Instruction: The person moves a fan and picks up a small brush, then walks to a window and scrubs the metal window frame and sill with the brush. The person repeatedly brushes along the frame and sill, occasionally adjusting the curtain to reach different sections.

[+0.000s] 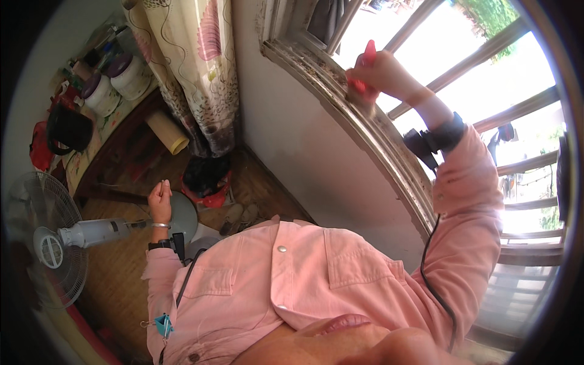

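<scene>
My right hand (pixel 383 73) is raised at the window, with its fingers wrapped round a red-handled brush (pixel 370 50). The handle's tip sticks up above the fist, and pale bristles show below it against the window ledge (pixel 325 73). That ledge looks dusty and worn. My left hand (pixel 160 202) hangs low at my side, its fingers curled together. Nothing shows in it. A bracelet and a dark strap sit on that wrist.
Wooden bars (pixel 426 30) cross the window. A patterned curtain (pixel 182 55) hangs left of it. A standing fan (pixel 52 243) is close to my left arm. Jars (pixel 100 94) crowd a table, with a red bag-lined bin (pixel 210 188) and shoes (pixel 240 216) on the floor.
</scene>
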`<state>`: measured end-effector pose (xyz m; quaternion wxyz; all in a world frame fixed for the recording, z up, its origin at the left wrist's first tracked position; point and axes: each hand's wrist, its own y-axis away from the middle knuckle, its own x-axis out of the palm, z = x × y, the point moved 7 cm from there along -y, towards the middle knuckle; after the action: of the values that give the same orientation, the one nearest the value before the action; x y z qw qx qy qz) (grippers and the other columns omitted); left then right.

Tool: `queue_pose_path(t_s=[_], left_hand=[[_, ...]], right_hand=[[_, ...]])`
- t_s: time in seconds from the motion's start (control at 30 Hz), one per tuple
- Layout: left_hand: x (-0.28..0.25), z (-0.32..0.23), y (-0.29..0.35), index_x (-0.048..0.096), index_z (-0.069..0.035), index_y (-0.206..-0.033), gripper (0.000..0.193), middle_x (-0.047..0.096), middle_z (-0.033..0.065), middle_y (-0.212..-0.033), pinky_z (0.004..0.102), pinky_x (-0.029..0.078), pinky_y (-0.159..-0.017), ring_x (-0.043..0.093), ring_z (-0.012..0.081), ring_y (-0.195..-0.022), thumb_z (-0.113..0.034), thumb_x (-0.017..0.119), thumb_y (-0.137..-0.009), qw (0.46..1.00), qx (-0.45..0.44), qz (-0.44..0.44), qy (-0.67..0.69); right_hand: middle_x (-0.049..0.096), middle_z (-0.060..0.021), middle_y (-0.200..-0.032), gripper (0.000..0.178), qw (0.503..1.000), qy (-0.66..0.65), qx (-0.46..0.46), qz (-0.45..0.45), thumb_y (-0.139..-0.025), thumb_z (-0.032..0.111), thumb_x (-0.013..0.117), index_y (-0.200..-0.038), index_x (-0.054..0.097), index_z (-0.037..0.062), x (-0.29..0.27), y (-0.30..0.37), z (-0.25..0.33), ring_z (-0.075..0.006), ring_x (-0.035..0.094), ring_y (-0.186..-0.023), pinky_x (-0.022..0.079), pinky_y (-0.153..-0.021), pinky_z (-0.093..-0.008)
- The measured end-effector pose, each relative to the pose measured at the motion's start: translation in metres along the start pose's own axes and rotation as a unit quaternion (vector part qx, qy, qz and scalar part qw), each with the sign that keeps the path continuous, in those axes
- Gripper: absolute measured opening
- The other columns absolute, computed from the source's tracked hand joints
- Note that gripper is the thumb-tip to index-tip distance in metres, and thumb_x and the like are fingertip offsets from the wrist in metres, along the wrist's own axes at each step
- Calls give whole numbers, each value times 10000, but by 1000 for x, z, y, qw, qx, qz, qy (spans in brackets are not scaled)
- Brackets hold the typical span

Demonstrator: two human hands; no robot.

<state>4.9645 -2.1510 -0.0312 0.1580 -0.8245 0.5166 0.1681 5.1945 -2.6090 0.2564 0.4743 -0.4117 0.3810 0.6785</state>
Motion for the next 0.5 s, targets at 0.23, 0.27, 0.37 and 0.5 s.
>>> queue_pose_path(t_s=[0.23,0.27,0.37,0.5], left_hand=[[-9,2,8,402,-40,-627,404,383,-17,-581,249,302,-532,330,71,-576,-241,517,-958,1000,-18,-2,-7],[-9,4,9,403,-40,-628,403,383,-18,-580,250,302,-532,330,70,-576,-241,516,-958,1000,-25,2,-10],[-13,9,10,414,-44,-626,404,382,-19,-580,256,304,-531,330,72,-574,-251,516,-957,1000,-27,-5,-14],[-17,18,10,430,-50,-625,406,387,-20,-582,255,306,-532,335,77,-572,-273,517,-953,999,-44,-7,5]], right_hand=[[621,-65,-635,268,988,-152,-39,-3,-823,271,659,-850,617,7,49,-71,19,-136,595,-504,493,-508,-263],[620,-57,-639,259,980,-192,-42,-24,-839,271,654,-838,620,14,50,-85,25,-128,603,-517,498,-509,-252],[623,-42,-633,243,939,-296,-88,-154,-851,272,651,-832,636,30,20,-99,33,-120,617,-538,502,-523,-242],[628,-54,-601,335,971,-151,-79,-167,-844,341,625,-713,667,36,-25,-45,8,-119,617,-556,497,-551,-273]])
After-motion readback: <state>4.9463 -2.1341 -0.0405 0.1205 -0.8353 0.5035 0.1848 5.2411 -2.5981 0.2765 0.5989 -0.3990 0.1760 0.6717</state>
